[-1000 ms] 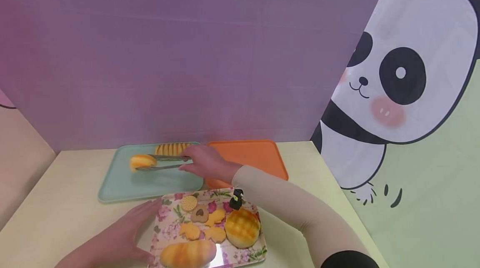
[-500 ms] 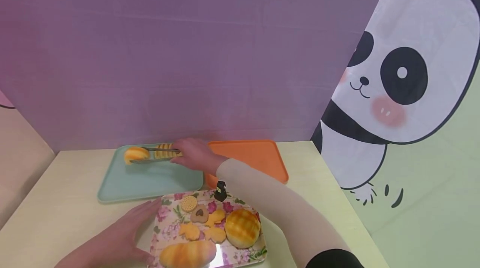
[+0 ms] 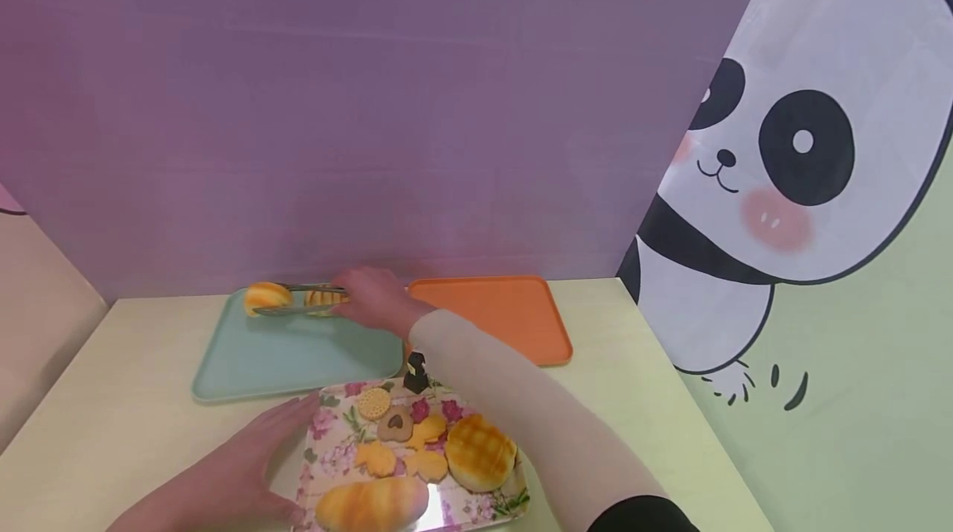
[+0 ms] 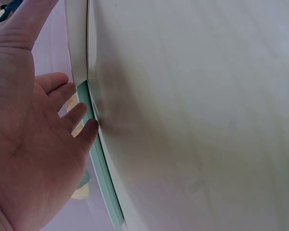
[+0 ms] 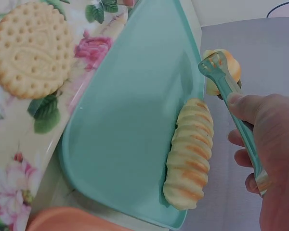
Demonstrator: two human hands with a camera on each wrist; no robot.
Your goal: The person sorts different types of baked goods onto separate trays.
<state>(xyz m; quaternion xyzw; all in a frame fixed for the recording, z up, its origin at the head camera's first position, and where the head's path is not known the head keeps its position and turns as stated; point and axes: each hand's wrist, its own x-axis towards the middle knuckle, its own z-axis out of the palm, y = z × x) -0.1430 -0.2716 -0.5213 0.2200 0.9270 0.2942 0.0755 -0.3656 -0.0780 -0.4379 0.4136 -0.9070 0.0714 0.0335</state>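
The right hand [image 3: 372, 297] has its fingers [image 5: 245, 107] curled round the tongs [image 3: 301, 300], which pinch a small round bun [image 3: 266, 297] at their tips, left of the fingers near the upper-left corner of the teal tray [image 3: 298, 354]. The tongs' long axis runs left–right, parallel to the ridged roll [image 5: 189, 155] beside them. The left hand [image 3: 238, 466] lies flat with straight fingers against the floral tray [image 3: 328, 441], far lower in the frame.

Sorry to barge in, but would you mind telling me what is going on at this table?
A person's right hand grips tongs that pinch a small round bun over the far end of the teal tray, beside a ridged roll lying there. The left hand rests flat against the floral tray of biscuits and bread. An orange tray sits alongside.
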